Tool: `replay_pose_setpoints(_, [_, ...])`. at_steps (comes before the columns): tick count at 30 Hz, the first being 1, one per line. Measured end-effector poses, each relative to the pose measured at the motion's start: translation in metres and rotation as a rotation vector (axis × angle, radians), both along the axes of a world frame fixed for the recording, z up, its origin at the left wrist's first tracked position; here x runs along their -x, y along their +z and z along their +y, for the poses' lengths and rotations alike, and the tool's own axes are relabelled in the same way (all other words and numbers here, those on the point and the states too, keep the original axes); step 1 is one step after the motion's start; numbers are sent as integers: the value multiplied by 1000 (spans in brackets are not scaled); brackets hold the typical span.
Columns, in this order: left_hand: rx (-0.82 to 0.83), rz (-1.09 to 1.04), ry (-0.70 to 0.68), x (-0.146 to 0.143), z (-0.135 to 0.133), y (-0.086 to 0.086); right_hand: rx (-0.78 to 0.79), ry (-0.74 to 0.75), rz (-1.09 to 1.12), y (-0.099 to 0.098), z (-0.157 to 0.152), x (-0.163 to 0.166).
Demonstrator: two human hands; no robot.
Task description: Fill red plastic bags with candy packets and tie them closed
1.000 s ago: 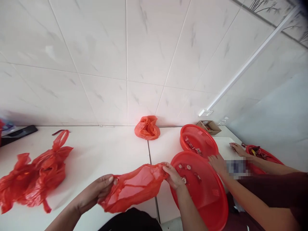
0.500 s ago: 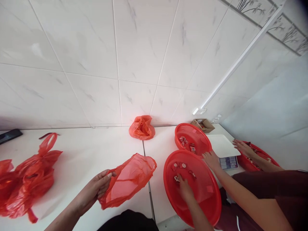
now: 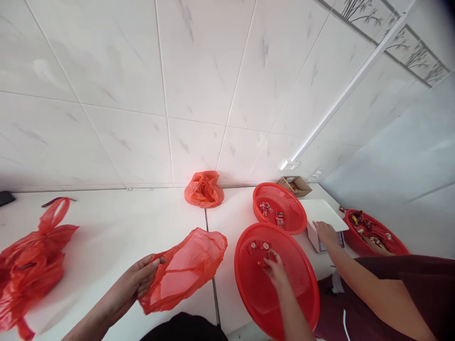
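My left hand grips the edge of a thin red plastic bag, which hangs open above the white table. Inside the nearer red plastic basket, my right hand has its fingers pinched together. Small red packets show at its fingertips, partly hidden by the fingers. Two more small red packets lie beside it on the basket floor.
Filled red bags lie on the left; a crumpled red bag sits by the wall. A second red basket holds packets. Right of it, a co-worker's hand is at a white-topped scale, near another filled basket.
My right hand has gathered packets from the basket floor and lifted slightly. The co-worker's near hand has moved from the basket rim to the scale. My left hand still holds the bag.
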State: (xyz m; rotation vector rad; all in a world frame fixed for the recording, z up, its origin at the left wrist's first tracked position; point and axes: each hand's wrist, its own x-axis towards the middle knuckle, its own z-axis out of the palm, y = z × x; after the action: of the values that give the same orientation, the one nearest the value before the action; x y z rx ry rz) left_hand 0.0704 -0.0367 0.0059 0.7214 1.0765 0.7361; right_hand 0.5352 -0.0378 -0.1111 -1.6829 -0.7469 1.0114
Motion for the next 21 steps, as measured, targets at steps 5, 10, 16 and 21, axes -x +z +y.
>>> replay_pose_setpoints(5, [1, 20, -2, -4, 4, 0, -110, -81, 340, 10, 14, -17])
replay_pose_setpoints(10, [-9, 52, -6, -8, 7, 6, -146, -103, 522, 7, 15, -17])
replay_pose_setpoints(16, [1, 24, 6, -8, 6, 4, -140, -120, 572, 2, 12, -16])
replay_pose_setpoints(21, [4, 33, 11, -9, 5, 5, -18, -28, 382, 9, 6, -10])
